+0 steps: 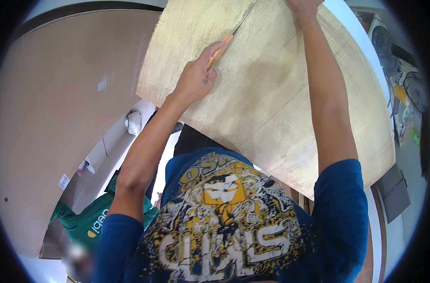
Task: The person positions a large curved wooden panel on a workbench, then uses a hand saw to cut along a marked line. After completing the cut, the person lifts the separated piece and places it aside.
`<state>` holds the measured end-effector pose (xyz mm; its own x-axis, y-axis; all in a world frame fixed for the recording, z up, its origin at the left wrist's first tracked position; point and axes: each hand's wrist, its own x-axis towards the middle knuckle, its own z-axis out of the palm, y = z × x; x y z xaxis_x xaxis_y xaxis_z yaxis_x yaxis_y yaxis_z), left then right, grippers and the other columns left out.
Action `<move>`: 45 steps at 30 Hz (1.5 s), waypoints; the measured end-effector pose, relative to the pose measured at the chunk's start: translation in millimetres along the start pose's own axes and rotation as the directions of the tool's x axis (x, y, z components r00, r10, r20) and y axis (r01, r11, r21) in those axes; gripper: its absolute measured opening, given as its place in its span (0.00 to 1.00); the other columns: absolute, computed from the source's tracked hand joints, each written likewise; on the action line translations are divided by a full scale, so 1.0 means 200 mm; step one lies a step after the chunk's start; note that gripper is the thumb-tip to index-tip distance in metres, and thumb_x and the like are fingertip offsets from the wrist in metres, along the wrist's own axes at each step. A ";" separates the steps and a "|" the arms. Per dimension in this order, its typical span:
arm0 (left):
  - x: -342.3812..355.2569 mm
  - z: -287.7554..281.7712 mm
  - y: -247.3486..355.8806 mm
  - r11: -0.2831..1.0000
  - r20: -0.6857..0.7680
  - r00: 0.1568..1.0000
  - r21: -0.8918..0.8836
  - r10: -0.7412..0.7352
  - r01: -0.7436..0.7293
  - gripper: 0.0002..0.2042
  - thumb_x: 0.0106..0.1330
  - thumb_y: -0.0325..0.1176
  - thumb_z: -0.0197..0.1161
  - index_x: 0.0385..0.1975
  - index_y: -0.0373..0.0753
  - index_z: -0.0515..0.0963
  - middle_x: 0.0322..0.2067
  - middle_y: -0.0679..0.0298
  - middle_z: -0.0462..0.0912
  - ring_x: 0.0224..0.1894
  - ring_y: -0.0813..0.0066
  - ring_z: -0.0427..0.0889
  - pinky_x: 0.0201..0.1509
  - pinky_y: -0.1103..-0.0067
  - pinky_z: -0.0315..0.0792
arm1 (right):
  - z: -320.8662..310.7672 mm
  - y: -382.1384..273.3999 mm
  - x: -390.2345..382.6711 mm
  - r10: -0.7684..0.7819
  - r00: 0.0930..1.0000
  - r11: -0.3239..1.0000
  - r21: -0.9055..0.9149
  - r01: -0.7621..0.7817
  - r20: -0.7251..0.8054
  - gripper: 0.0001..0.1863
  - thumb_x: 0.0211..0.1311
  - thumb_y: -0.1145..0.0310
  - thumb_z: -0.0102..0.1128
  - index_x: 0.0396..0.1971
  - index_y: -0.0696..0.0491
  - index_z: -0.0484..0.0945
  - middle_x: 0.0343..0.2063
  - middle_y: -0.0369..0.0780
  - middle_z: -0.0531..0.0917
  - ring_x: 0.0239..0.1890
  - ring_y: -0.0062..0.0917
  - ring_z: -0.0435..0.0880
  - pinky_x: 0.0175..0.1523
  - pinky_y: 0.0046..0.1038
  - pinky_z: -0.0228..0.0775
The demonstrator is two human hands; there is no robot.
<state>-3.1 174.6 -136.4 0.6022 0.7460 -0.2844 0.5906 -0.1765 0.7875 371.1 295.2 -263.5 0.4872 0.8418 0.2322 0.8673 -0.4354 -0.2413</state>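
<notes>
My left hand (196, 78) is closed round the orange handle of a tool (219, 52). A long, thin dark blade runs from that handle toward the top edge of the view, lying along the panel's face; its exact kind cannot be told. Beneath it is a large pale-yellow wooden panel (252, 94) with a streaked, grainy surface and rough edges. Farther right, my right hand (305, 6) reaches the panel's far part. The top edge of the view cuts off its fingers, so what they do is hidden.
A big brown board (59, 94) fills the left side. Below it, a person in a green shirt (97, 212) is close by my left elbow. At the right are a black fan (384, 47), cluttered items and a grey flat piece (391, 193).
</notes>
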 end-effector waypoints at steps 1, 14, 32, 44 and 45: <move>-0.02 -0.02 0.05 0.997 0.038 0.997 0.010 -0.072 0.072 0.34 0.64 0.23 0.56 0.72 0.52 0.61 0.53 0.45 0.82 0.39 0.37 0.84 0.45 0.59 0.79 | 0.04 0.01 -0.07 0.007 1.000 1.000 0.001 -0.007 0.016 0.22 0.74 0.54 0.46 0.55 0.48 0.82 0.52 0.44 0.86 0.60 0.37 0.80 0.71 0.57 0.52; -0.56 -0.33 0.27 0.974 0.109 0.978 0.158 -0.178 0.160 0.32 0.65 0.19 0.54 0.71 0.46 0.64 0.58 0.44 0.79 0.54 0.41 0.82 0.60 0.62 0.76 | 0.05 0.02 -0.10 0.016 1.000 0.999 -0.045 -0.016 0.002 0.22 0.74 0.55 0.46 0.55 0.49 0.82 0.53 0.43 0.86 0.60 0.36 0.80 0.71 0.58 0.52; -0.83 -0.42 0.30 0.964 0.129 0.960 0.130 -0.247 0.231 0.30 0.67 0.22 0.55 0.70 0.48 0.66 0.56 0.46 0.82 0.47 0.39 0.85 0.51 0.61 0.81 | 0.00 0.00 -0.13 0.010 0.999 0.998 -0.069 -0.008 0.038 0.21 0.75 0.54 0.45 0.55 0.47 0.81 0.50 0.44 0.86 0.58 0.36 0.81 0.69 0.57 0.55; -0.74 -0.44 0.31 0.968 0.151 0.958 0.093 -0.244 0.232 0.32 0.66 0.20 0.54 0.72 0.48 0.64 0.64 0.49 0.77 0.60 0.43 0.79 0.64 0.63 0.73 | 0.10 0.09 -0.17 -0.081 0.993 0.994 -0.077 0.074 -0.089 0.19 0.75 0.55 0.46 0.53 0.47 0.81 0.50 0.42 0.86 0.58 0.35 0.81 0.66 0.59 0.57; -0.87 -0.57 0.44 0.917 0.216 0.893 0.052 -0.396 0.395 0.30 0.66 0.18 0.53 0.71 0.43 0.66 0.65 0.49 0.76 0.68 0.47 0.75 0.70 0.65 0.68 | 0.09 0.07 -0.17 -0.053 0.997 0.995 -0.089 0.048 -0.059 0.19 0.75 0.55 0.46 0.53 0.47 0.81 0.50 0.42 0.86 0.57 0.35 0.81 0.66 0.58 0.57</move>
<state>-117.3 101.9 44.1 0.4193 0.5973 -0.6837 0.8074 0.0990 0.5816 364.5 266.5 -291.8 0.4458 0.8433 0.3002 0.8951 -0.4216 -0.1448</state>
